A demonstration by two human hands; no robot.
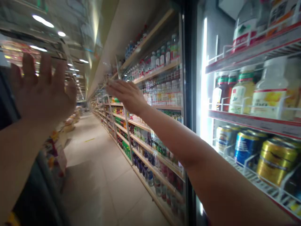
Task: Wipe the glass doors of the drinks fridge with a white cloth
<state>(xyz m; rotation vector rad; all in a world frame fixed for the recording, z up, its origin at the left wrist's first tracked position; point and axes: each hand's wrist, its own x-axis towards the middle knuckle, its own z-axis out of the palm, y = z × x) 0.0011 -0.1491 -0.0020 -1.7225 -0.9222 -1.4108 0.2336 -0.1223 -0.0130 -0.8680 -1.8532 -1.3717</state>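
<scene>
My left hand (45, 89) is raised at the left with its fingers stretched up and apart, slightly blurred. It holds nothing. My right hand (127, 94) reaches out in the middle of the view, fingers extended and flat, also with nothing in it. Both hands seem to be at a see-through glass door with a dark frame (190, 78); I cannot tell whether either palm touches the glass. To the right of my right forearm is the lit inside of a drinks fridge, with bottles (242, 91) on one wire shelf and cans (245, 146) below.
Long wooden shelves (141, 135) full of bottled drinks line the right side of an aisle. The tiled floor (98, 169) runs into the distance. Blurred goods (55, 150) stand along the aisle's left. A bright light strip (204, 81) edges the fridge.
</scene>
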